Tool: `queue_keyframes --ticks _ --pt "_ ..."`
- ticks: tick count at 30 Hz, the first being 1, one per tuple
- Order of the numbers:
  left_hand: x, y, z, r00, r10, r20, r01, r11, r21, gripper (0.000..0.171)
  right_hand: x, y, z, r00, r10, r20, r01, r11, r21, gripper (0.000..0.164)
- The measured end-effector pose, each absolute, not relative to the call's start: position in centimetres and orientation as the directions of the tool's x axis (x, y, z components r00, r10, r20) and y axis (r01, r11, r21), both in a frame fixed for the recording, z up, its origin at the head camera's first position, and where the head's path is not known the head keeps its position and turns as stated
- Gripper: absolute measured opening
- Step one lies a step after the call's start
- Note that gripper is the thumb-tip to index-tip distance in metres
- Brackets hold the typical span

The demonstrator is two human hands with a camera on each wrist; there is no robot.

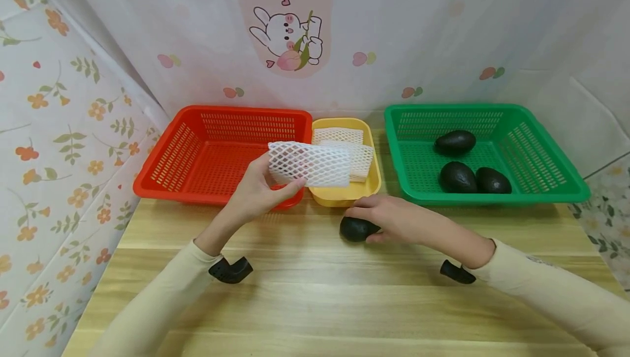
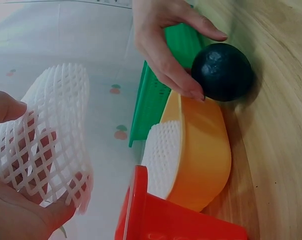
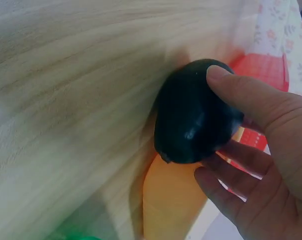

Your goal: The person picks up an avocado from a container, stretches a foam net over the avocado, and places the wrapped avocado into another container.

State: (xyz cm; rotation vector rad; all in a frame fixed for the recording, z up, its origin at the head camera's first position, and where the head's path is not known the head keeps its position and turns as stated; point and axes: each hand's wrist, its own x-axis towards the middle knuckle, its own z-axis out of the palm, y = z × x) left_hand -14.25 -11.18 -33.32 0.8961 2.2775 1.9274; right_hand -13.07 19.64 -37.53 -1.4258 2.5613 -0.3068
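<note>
A white foam net sleeve (image 1: 310,164) is held up by my left hand (image 1: 256,187), thumb in front and fingers behind or inside the mesh. In the left wrist view the sleeve (image 2: 56,130) looks open and tube-like. My right hand (image 1: 389,216) grips a dark avocado (image 1: 356,229) at the table, just in front of the yellow basket (image 1: 339,198). The right wrist view shows the thumb on one side of the avocado (image 3: 195,115) and the fingers on the other. More foam net sleeves (image 1: 361,160) lie in the yellow basket.
A red basket (image 1: 223,198) stands at the left, partly behind my left hand. At the right, a green basket (image 1: 492,199) holds several avocados (image 1: 458,176). The wooden table (image 1: 315,302) stretches in front, and a printed cloth (image 1: 418,29) hangs behind the baskets.
</note>
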Motion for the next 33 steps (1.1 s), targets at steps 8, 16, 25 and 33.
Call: queue_keyframes --ticks 8,16,25,33 --pt "-14.1 -11.2 -33.3 -0.828 0.442 0.345 0.413 0.064 0.909 0.046 -12.8 19.1 -38.0 -0.502 -0.862 -0.075 -0.830 0.504 -0.238 0.066" --pt "-14.1 -11.2 -33.3 -0.830 0.441 0.342 0.406 0.057 0.912 0.047 -12.6 19.0 -38.5 -0.513 -0.855 -0.078 -0.823 0.516 -0.237 0.068" --pt "-14.1 -11.2 -33.2 -0.824 0.439 0.358 0.413 0.033 0.910 0.047 -12.5 19.6 -37.4 -0.560 -0.826 -0.061 -0.773 0.547 -0.320 0.064" --pt "-14.2 -11.1 -33.1 -0.825 0.440 0.356 0.406 0.021 0.914 0.049 -12.4 20.2 -35.2 -0.585 -0.811 -0.002 -0.721 0.521 -0.458 0.066"
